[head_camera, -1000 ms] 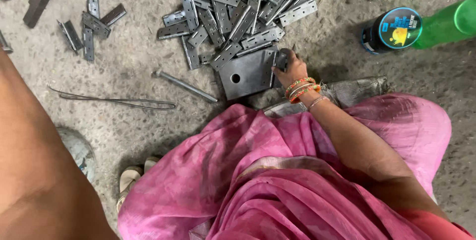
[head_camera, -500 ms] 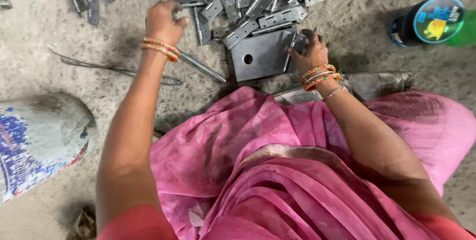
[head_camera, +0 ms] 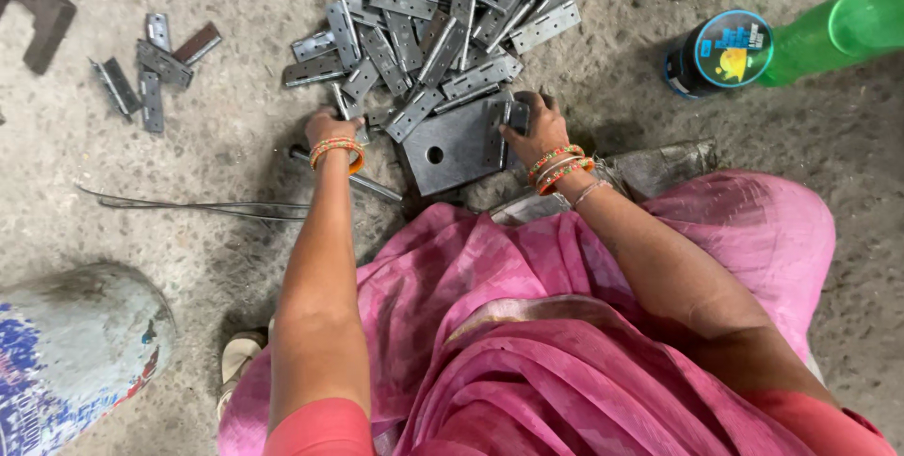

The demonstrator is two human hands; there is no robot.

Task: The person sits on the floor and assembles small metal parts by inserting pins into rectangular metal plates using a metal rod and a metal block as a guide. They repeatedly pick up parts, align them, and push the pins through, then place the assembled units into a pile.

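Note:
A big pile of grey metal hinge leaves lies on the concrete floor in front of me. At its near edge sits a dark square steel plate with a round hole. My right hand, with bangles on the wrist, grips a hinge leaf that rests on the plate's right side. My left hand is at the pile's left edge, fingers closed on a narrow hinge leaf. A steel rod lies just under the left wrist.
A green bottle and a round tin lie at the right. Several loose hinge leaves and a dark metal block are at the far left. A thin wire crosses the floor. A sack stands at the lower left.
My left hand came into view, reached into the pile, and has now drawn back to the pile's near left edge. The right hand stays at the plate.

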